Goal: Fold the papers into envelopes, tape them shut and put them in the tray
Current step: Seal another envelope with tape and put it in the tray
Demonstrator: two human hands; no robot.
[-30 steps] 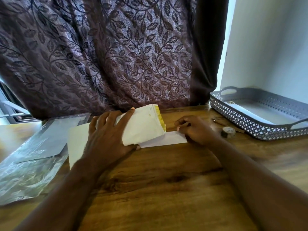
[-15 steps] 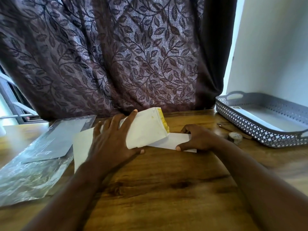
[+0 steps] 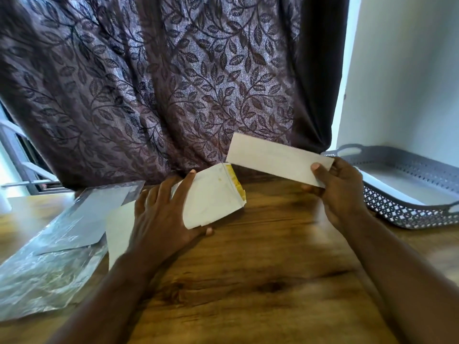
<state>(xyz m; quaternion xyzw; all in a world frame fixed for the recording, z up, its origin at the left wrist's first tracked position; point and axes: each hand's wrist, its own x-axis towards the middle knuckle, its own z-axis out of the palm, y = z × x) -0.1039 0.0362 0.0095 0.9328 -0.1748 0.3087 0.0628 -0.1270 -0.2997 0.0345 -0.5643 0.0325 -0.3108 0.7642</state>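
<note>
My right hand (image 3: 340, 192) pinches the right end of a folded white paper strip (image 3: 270, 157) and holds it in the air above the table, its left end pointing at the curtain. My left hand (image 3: 161, 212) lies on a white envelope with a yellow edge (image 3: 213, 194), fingers spread over it, thumb under its near corner. A flat white sheet (image 3: 119, 227) lies under my left hand and wrist. The grey perforated tray (image 3: 409, 209) stands at the right, with a white sheet inside it.
A crinkled clear plastic sleeve (image 3: 54, 249) lies at the left on the wooden table (image 3: 260, 281). A dark leaf-patterned curtain (image 3: 173, 83) hangs along the back edge. A white wall rises behind the tray.
My right hand has lifted the folded white strip off the table and moved it up and to the right, toward the tray. My left hand stays on the envelope.
</note>
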